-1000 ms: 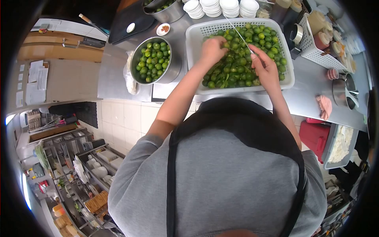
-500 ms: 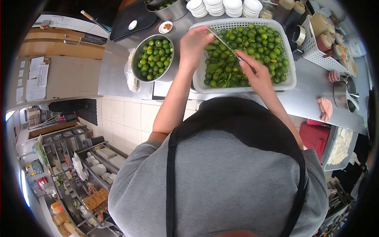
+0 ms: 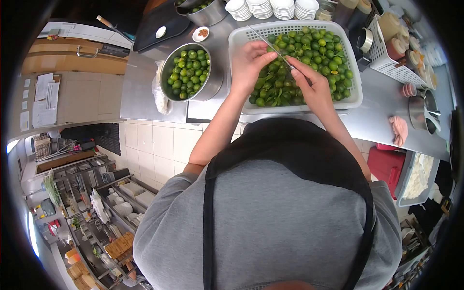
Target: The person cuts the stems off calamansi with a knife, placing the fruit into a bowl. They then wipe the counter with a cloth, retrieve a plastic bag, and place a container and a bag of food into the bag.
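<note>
My right hand [image 3: 311,83] grips a knife [image 3: 268,42], its thin blade slanting up and to the left. Close by on the left, my left hand [image 3: 253,65] has its thumb and fingers pinched together beside the blade; anything between them is too hidden to make out. Both hands are above a white perforated plastic basket [image 3: 356,96] heaped with small green limes [image 3: 316,48], some with leaves attached. Left of the basket stands a round steel pot [image 3: 216,79] that holds more green limes [image 3: 189,72].
Stacked white dishes [image 3: 282,8] line the counter behind the basket. A small white dish with reddish bits [image 3: 200,34] and a dark tray [image 3: 166,36] lie at the back left. At the right are a white crate of bottles [image 3: 386,63] and a pink cloth [image 3: 398,130].
My left hand has come down and to the right, closer to my right hand. The knife blade now points up past the left fingers, steeper than before.
</note>
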Demonstrator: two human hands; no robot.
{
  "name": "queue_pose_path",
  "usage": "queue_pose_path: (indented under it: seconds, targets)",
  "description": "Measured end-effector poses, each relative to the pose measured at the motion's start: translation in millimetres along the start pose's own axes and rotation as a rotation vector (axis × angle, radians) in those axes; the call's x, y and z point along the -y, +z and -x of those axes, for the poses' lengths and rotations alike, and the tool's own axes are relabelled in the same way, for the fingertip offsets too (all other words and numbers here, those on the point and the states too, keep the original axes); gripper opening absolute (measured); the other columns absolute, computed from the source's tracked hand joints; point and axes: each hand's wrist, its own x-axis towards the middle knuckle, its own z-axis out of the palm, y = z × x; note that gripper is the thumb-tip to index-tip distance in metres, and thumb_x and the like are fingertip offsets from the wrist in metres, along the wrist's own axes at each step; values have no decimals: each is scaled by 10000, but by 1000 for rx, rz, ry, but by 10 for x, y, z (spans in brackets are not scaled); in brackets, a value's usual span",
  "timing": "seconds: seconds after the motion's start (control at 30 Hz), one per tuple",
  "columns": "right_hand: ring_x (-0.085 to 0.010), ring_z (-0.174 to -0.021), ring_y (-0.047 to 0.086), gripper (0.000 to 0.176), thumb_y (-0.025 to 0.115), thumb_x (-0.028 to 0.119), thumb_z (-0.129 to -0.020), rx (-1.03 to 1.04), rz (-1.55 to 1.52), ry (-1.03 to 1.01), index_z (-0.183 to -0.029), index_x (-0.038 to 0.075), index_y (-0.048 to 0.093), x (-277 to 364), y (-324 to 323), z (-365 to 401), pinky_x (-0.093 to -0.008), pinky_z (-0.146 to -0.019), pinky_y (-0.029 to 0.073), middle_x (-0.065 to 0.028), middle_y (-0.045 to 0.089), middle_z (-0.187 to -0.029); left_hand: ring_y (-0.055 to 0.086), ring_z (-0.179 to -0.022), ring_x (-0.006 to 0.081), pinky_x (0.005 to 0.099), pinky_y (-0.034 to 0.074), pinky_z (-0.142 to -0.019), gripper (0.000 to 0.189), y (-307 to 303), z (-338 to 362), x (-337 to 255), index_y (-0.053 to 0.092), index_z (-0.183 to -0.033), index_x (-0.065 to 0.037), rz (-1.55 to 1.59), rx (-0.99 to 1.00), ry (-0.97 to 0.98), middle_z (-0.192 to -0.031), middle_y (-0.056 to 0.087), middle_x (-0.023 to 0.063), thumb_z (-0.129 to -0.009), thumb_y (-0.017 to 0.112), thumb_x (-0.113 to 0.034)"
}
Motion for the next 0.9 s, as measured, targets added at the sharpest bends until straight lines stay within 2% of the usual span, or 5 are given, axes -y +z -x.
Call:
queue_pose_path:
  seconds: [0.6, 0.73, 0.77, 0.83, 0.9]
  targets:
    - [-140, -937, 594, 279, 530, 163, -890, -32, -12, 50, -1155, 85, 572, -121, -60, -50, -247, -805, 441, -101, 616, -1100, 597, -852, 146, 270, 475, -809, 274, -380, -64, -100, 579, -1047, 20, 37, -44, 84, -934, 625, 81, -775, 613, 19]
    - [-64, -736, 524, 285, 539, 163, -887, -37, -25, 115, -1162, 95, 573, -127, -113, -35, -200, -681, 419, -30, 631, -906, 597, -828, 112, 211, 468, -749, 267, -1000, -89, -340, 588, -1032, 16, -425, -402, 302, -951, 625, 92, -768, 632, 13]
    - [-44, -670, 479, 289, 543, 163, -886, -38, -25, 144, -1166, 100, 573, -138, -134, -32, -186, -634, 402, 2, 614, -827, 592, -834, 217, 304, 456, -787, 273, -1179, -108, -372, 615, -970, -34, -737, -548, 416, -917, 631, 76, -705, 665, 5]
    - [-37, -642, 441, 292, 545, 163, -884, -51, -43, 146, -1170, 104, 573, -160, -152, -38, -182, -601, 380, 22, 579, -781, 560, -848, 290, 355, 427, -825, 311, -1140, -22, -612, 620, -960, -50, -1372, -702, 569, -898, 623, 87, -660, 684, -2]
    - [-31, -614, 403, 296, 548, 163, -883, -58, -60, 146, -1173, 109, 572, -161, -128, -49, -178, -567, 358, 42, 544, -736, 556, -864, 308, 386, 424, -810, 276, -1127, -66, -601, 654, -918, -84, -1342, -566, 592, -904, 633, 87, -649, 697, -41]
